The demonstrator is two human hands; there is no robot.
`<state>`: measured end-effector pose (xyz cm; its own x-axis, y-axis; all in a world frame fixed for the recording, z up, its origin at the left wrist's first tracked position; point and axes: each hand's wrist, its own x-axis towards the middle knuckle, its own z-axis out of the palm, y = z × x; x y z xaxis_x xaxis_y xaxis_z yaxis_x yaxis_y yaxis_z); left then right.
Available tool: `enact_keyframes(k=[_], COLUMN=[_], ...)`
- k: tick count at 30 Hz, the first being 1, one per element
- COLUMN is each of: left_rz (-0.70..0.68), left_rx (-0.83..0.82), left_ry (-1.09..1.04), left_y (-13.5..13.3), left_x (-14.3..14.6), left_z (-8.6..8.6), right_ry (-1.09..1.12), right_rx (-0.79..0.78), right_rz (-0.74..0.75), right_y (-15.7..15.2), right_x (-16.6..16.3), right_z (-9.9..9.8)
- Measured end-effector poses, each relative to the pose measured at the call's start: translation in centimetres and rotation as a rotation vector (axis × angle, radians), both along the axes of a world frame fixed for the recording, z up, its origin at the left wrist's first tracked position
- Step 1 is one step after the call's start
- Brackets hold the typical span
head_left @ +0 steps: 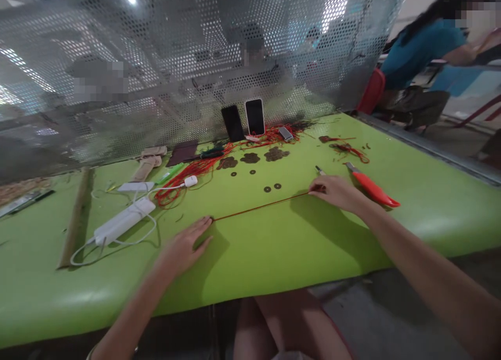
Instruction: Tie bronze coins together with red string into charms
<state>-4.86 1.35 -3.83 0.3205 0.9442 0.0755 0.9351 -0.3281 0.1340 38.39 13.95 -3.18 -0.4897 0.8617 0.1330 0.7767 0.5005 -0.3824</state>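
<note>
A thin red string (260, 207) lies stretched straight across the green table (297, 245). My left hand (187, 243) rests flat, fingers out, with its fingertips pressing the string's left end. My right hand (332, 190) pinches the string's right end. Beside the right hand lies a red utility knife (373, 190). Two small dark coins (272, 187) sit just beyond the string, and more coins lie in piles (250, 158) farther back.
A tangle of red strings (195, 173) spreads toward two phones (245, 120) leaning on a perforated metal screen. A white power bank with cable (123, 222) and a wooden stick (78, 214) lie left. Another person (426, 52) sits at far right.
</note>
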Motion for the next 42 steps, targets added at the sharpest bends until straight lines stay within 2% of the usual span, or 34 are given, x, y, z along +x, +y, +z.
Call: enact_keyframes(k=[10,19,25,28,32,35,39,42], left_rz=[0.005,0.004,-0.004,-0.023,-0.039,-0.024,-0.037,-0.072], left_rx=[0.054,0.075,0.093,0.125,0.162,0.162,0.214,0.277], left_ry=[0.044,0.041,0.045,0.065,0.088,0.104,0.128,0.112], left_y=[-0.3,-0.6,-0.7,-0.6,-0.5,-0.7,-0.7,0.0], left_x=[-0.2,-0.1,-0.1,-0.3,-0.4,-0.4,-0.3,1.2], left_z=[-0.3,-0.1,-0.2,-0.3,-0.3,-0.1,0.2,0.8], right_ry=[0.062,0.038,-0.013,-0.022,-0.065,-0.127,-0.141,-0.083], right_rx=[0.036,0.014,0.072,0.135,0.212,0.205,0.121,0.063], right_rz=[-0.008,-0.056,-0.059,-0.066,-0.258,-0.419,-0.485,-0.508], right_y=[0.4,0.1,0.3,-0.2,-1.1,-1.3,-1.2,-1.3], right_x=[1.0,1.4,2.4,3.0,4.8,7.2,10.0,10.5], right_z=[-0.7,-0.1,-0.7,-0.4,0.8,0.8,-0.6,-1.0])
